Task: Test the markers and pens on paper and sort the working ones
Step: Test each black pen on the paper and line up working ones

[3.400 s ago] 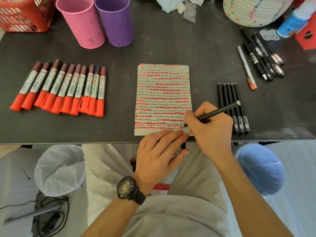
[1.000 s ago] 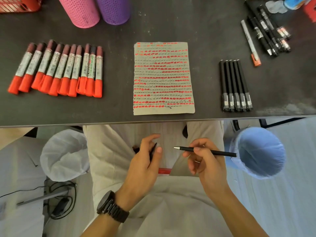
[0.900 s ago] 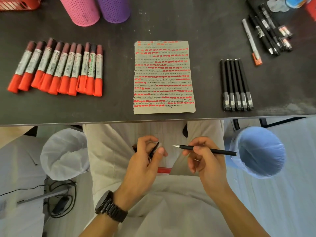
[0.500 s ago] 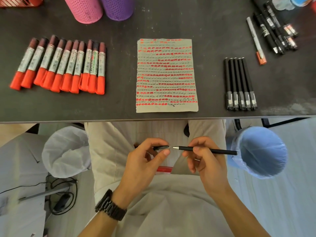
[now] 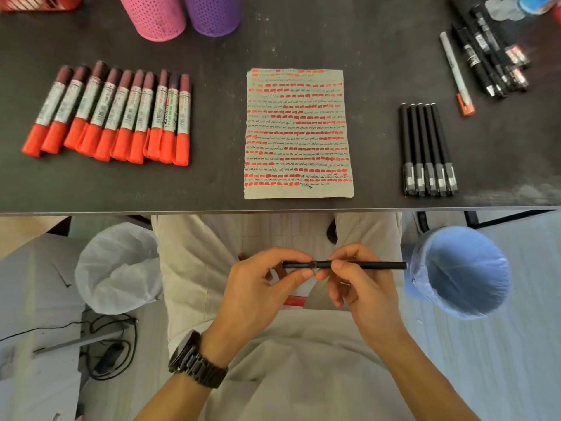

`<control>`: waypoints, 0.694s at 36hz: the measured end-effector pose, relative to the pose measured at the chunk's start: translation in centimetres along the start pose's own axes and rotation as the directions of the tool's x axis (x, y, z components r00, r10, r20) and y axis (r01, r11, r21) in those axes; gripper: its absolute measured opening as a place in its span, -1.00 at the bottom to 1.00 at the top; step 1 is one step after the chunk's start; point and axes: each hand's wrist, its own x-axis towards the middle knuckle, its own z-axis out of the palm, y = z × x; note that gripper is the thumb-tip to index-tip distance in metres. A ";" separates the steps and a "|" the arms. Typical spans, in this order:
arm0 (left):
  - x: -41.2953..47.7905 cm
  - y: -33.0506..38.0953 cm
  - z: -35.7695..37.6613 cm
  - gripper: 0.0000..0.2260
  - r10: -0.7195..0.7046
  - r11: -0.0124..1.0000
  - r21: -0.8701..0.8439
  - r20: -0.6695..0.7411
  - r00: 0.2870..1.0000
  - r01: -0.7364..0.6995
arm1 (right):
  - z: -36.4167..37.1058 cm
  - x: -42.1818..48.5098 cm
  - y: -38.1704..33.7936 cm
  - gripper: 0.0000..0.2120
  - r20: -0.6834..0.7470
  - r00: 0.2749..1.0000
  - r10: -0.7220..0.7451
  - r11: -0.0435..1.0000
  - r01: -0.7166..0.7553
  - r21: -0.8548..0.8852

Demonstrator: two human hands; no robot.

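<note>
Below the table edge, over my lap, my right hand [image 5: 355, 281] pinches a thin black pen [image 5: 370, 264] held level. My left hand [image 5: 267, 281] pinches the pen's black cap [image 5: 299, 264], which sits on the pen's tip end. On the dark table lies the test paper [image 5: 299, 133], covered in red and black scribble rows. A row of several capped black pens [image 5: 426, 150] lies right of the paper. Several red markers [image 5: 112, 113] lie side by side on the left.
Pink cup [image 5: 153, 15] and purple cup [image 5: 211, 12] stand at the back. More black pens [image 5: 488, 53] and a grey marker with an orange cap [image 5: 457, 74] lie at the back right. A white-lined bin [image 5: 118, 268] and a blue-lined bin [image 5: 458, 271] flank my legs.
My hands left the paper and dropped to my lap. The left hand brought the cap to the pen's tip, and the cap is now on the pen.
</note>
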 end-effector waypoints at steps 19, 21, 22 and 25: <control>0.4 0.7 0.1 -0.82 -0.041 0.999 -0.032 -0.011 0.999 0.041 | -1.0 0.2 -0.5 -0.92 0.093 0.995 -0.027 0.998 0.033 -0.062; 0.5 0.8 0.0 -0.82 -0.039 0.998 -0.043 0.003 0.999 0.039 | -0.9 0.2 -0.6 -0.93 0.091 0.996 -0.025 0.997 0.032 -0.072; 0.5 0.8 0.0 -0.83 -0.031 0.998 -0.053 0.008 0.999 0.031 | -0.8 0.2 -0.7 -0.93 0.085 0.996 -0.022 0.997 0.029 -0.074; 0.6 1.0 0.2 -0.84 0.003 0.997 -0.079 0.007 1.000 -0.003 | -0.4 0.1 -1.1 -0.91 0.061 0.998 -0.016 0.996 0.021 -0.088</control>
